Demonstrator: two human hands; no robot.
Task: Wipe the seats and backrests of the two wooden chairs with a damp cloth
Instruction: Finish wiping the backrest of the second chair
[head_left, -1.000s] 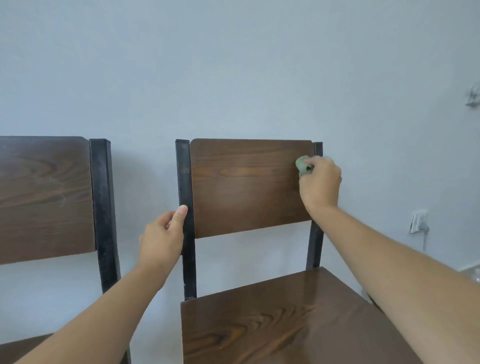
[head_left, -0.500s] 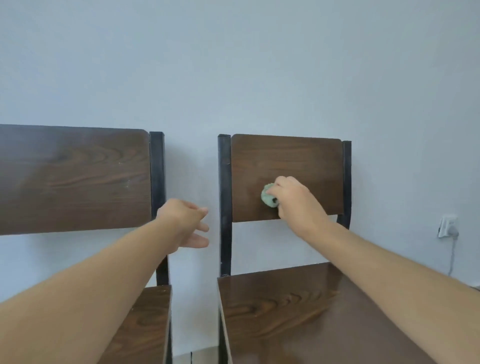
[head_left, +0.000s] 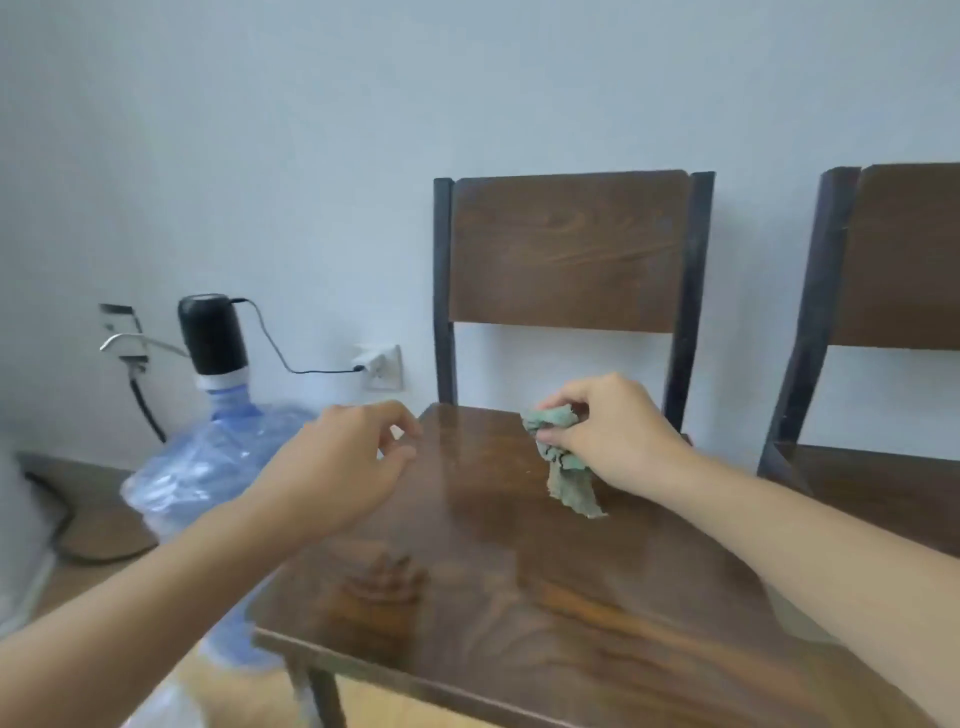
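A dark wooden chair with a black metal frame fills the middle; its backrest (head_left: 569, 249) stands against the wall and its glossy seat (head_left: 493, 582) stretches toward me. My right hand (head_left: 613, 431) hovers over the back of that seat, shut on a crumpled green cloth (head_left: 563, 465) whose tail hangs down onto the wood. My left hand (head_left: 348, 462) floats over the seat's left edge, fingers loosely curled and apart, holding nothing. A second chair's backrest (head_left: 904, 260) and seat (head_left: 878, 493) show at the right edge.
A large blue water jug (head_left: 208, 462) with a black pump top (head_left: 210, 335) stands on the floor left of the chair. The pump's cable runs to a wall socket (head_left: 382, 366). The pale wall is right behind both chairs.
The view has swung left to the other chair. My right hand came off the backrest and is down over this seat with the cloth; my left hand moved to the seat's left edge.
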